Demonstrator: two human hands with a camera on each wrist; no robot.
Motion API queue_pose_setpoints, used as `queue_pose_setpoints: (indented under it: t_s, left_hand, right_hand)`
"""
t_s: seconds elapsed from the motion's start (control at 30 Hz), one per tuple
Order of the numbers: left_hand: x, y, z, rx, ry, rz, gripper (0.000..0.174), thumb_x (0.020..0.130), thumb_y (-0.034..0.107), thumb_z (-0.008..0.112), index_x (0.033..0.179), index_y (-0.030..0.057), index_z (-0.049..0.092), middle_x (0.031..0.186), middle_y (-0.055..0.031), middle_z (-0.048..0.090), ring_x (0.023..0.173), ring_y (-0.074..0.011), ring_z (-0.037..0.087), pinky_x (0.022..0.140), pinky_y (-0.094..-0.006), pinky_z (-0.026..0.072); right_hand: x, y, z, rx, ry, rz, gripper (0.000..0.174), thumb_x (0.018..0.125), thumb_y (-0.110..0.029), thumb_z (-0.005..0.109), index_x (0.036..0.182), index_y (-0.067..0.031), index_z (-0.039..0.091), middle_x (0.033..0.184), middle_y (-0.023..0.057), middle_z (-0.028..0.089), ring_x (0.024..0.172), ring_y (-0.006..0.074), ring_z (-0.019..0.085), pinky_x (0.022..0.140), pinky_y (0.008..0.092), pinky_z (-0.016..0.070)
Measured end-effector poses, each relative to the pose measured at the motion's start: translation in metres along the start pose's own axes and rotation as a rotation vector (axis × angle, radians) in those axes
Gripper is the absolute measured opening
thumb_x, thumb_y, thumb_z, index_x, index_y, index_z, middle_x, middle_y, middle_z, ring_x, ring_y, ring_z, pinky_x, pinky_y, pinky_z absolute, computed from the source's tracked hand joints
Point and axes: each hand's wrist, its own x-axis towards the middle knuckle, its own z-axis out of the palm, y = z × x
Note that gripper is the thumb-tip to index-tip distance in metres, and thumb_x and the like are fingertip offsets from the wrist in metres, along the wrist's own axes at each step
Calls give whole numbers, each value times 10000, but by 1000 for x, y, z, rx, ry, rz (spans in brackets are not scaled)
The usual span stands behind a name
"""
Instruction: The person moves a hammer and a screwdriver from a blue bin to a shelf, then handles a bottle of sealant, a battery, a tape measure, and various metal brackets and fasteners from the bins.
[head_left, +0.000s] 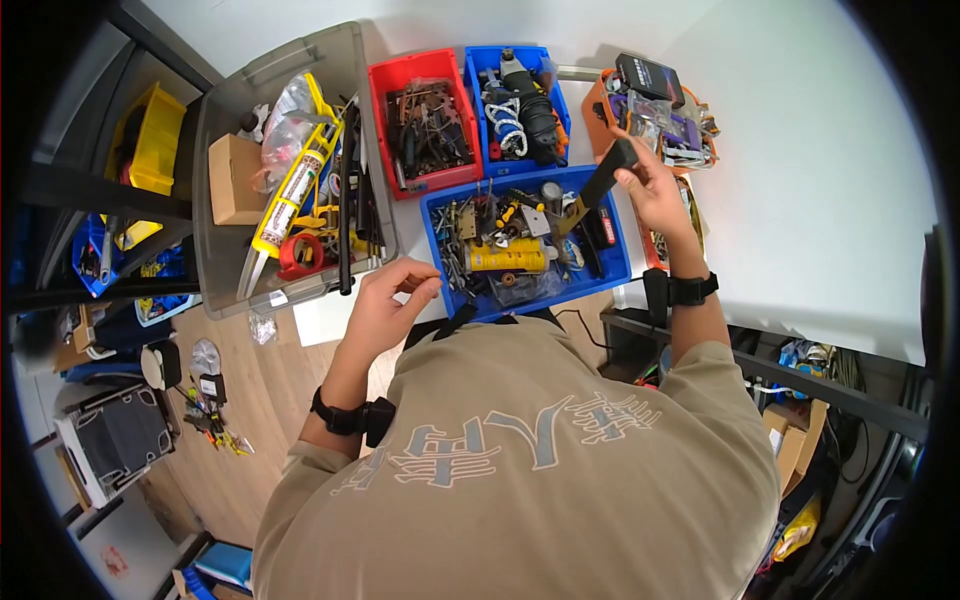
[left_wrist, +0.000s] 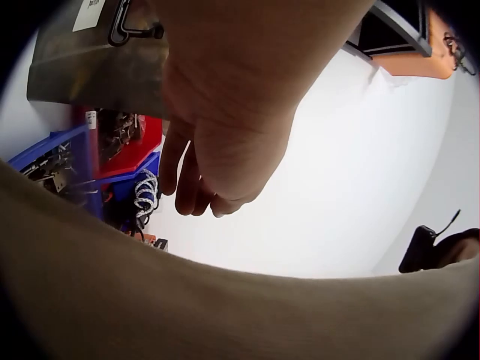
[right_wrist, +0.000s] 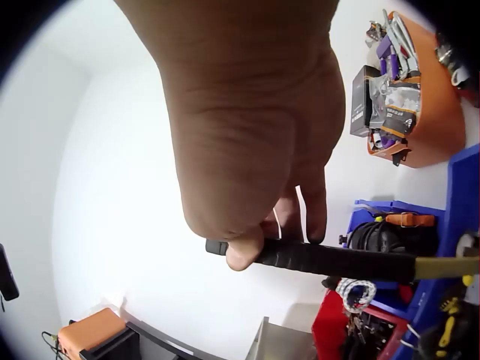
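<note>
In the head view my right hand [head_left: 652, 190] pinches the black handle [head_left: 600, 185] of a tool over the right part of a blue bin [head_left: 625, 262]; its yellowish end reaches down among the contents. The right wrist view shows thumb and fingers on that black handle [right_wrist: 330, 260], with the yellowish part [right_wrist: 446, 268] beyond. My left hand [head_left: 390, 305] hovers by the bin's left edge, holding nothing, fingers loosely bent. Inside the bin lie a yellow canister [head_left: 505, 256], screws and small hardware. In the left wrist view the left hand [left_wrist: 225, 150] hangs with fingers loosely bent.
A red bin [head_left: 385, 75] and another blue bin [head_left: 480, 55] stand behind. At the left is a large grey box [head_left: 215, 270] with a sealant tube [head_left: 288, 205] and red tape [head_left: 298, 258]. An orange container [head_left: 597, 110] sits at the back right. Shelving flanks the left side.
</note>
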Motion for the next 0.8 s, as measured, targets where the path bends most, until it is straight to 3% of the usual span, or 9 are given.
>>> queue_pose_setpoints:
  t_s: [0.1, 0.33, 0.37, 0.53, 0.6, 0.63, 0.7, 0.73, 0.8]
  left_hand:
    - [1, -6, 3, -3, -22, 8, 77, 949, 28, 693, 1006, -21, 677, 907, -78, 702, 811, -145, 708, 748, -275, 567]
    - [-1, -7, 7, -12, -88, -70, 119, 948, 45, 701, 1052, -8, 680, 961, -79, 707, 875, -147, 698, 784, -274, 560]
    - [-1, -7, 8, -1, -99, -86, 127, 949, 53, 701, 1060, -5, 680, 972, -82, 712, 877, -153, 701, 791, -280, 561]
    - [6, -12, 13, 23, -176, -116, 197, 966, 96, 690, 1140, 9, 654, 1043, -95, 723, 935, -174, 708, 834, -307, 562]
    - [15, -12, 20, -78, -234, -206, 311, 994, 149, 660, 1264, 7, 599, 1141, -122, 718, 1041, -201, 696, 902, -333, 546]
    - [20, -14, 24, -79, -236, -204, 311, 994, 149, 660, 1264, 7, 599, 1141, -122, 718, 1041, -201, 696, 902, -333, 546]
    - [31, -22, 34, -79, -378, -298, 520, 1019, 271, 643, 1435, 10, 471, 1289, -149, 668, 1145, -218, 657, 947, -348, 526]
    - [34, -26, 42, -80, -378, -295, 520, 1019, 271, 643, 1435, 10, 471, 1289, -149, 668, 1145, -218, 657, 947, -348, 526]
    - [42, -28, 56, -454, -450, -352, 701, 1009, 355, 655, 1511, -18, 338, 1381, -209, 597, 1224, -251, 613, 1031, -372, 489]
  right_hand:
    - [5, -7, 3, 25, 133, 65, 529, 1056, -276, 577, 1506, -48, 418, 1105, 106, 701, 1037, 131, 619, 920, 303, 499]
    - [8, -5, -5, 215, 420, 65, 495, 1074, -340, 540, 1468, -50, 472, 1099, 62, 678, 976, 123, 623, 884, 275, 511]
    - [11, -2, -6, 95, 518, -5, 483, 1075, -354, 533, 1446, -46, 499, 1087, 56, 669, 953, 125, 618, 871, 272, 510]
    - [3, -58, -7, 227, 525, -10, 458, 1083, -343, 510, 1423, -36, 510, 1136, 80, 635, 978, 132, 641, 819, 272, 552]
    - [3, -87, -3, 418, 525, -40, 521, 1086, -359, 477, 1446, 17, 461, 1126, 96, 649, 989, 175, 675, 832, 329, 602]
    - [7, -101, 2, 471, 639, -77, 484, 1092, -337, 450, 1406, 31, 471, 1177, 139, 622, 1032, 228, 658, 891, 402, 601]
    - [7, -112, -5, 610, 674, -144, 464, 1095, -334, 437, 1370, 37, 482, 1200, 154, 603, 1056, 253, 644, 923, 434, 586]
    - [7, -114, -8, 753, 702, -211, 447, 1098, -331, 425, 1334, 42, 493, 1222, 168, 585, 1081, 279, 629, 955, 465, 570]
    - [6, -112, -17, 786, 730, -250, 445, 1104, -347, 391, 1288, 46, 492, 1212, 183, 576, 1108, 321, 592, 1023, 480, 518]
